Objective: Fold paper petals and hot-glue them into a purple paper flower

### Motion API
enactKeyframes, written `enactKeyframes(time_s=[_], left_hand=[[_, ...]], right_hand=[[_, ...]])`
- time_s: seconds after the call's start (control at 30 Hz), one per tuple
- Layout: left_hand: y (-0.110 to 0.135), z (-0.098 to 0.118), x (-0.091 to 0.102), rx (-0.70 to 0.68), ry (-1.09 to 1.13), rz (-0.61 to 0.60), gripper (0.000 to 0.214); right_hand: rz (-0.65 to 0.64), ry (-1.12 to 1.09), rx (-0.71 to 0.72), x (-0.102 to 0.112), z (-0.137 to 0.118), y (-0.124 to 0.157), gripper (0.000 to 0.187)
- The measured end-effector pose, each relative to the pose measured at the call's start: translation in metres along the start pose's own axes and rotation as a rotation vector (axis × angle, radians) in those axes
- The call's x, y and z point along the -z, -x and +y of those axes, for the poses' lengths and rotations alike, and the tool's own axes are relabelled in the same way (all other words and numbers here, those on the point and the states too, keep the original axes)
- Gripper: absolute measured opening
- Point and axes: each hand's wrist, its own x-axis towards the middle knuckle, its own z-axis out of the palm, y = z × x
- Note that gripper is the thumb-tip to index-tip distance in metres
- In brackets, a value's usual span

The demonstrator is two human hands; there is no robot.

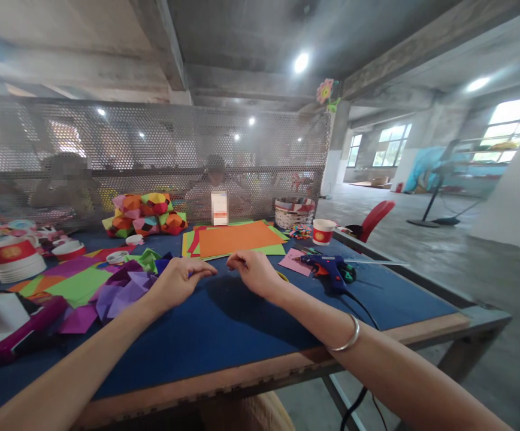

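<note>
My left hand hovers over the blue table, its fingers stretched towards the right and nothing visible in them. Opposite it, my right hand is held with loosely bent fingers apart, also without anything visible in it. A small gap separates the two hands. Just behind them lies a stack of coloured paper sheets, orange on top. Folded purple paper pieces are nearest to my left hand. To the right of my right hand are a pink paper square and a blue glue gun. A yellow ring-like thing is partly hidden by my right wrist.
Folded paper balls are piled at the back beside a mesh partition. A woven basket and a paper cup stand at the back right. Stacked cups stand left. The glue gun's cord runs over the front edge.
</note>
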Motion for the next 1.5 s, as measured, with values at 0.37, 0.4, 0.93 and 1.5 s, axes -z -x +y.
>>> enactKeyframes(time_s=[0.37, 0.4, 0.93, 1.5], left_hand=[[0.002, 0.015, -0.001, 0.037, -0.012, 0.066, 0.022], [0.002, 0.015, -0.001, 0.037, -0.021, 0.055, 0.024], [0.004, 0.009, -0.009, -0.002, 0.140, 0.044, 0.023], [0.006, 0.013, -0.008, 0.152, 0.081, -0.011, 0.056]], right_hand=[[0.029, 0.158, -0.093, 0.004, -0.011, 0.000, 0.028], [0.035, 0.189, -0.102, 0.004, -0.011, -0.001, 0.029], [0.018, -0.018, 0.054, -0.001, 0.001, 0.000, 0.019], [0.003, -0.095, -0.032, 0.001, -0.005, 0.002, 0.019]])
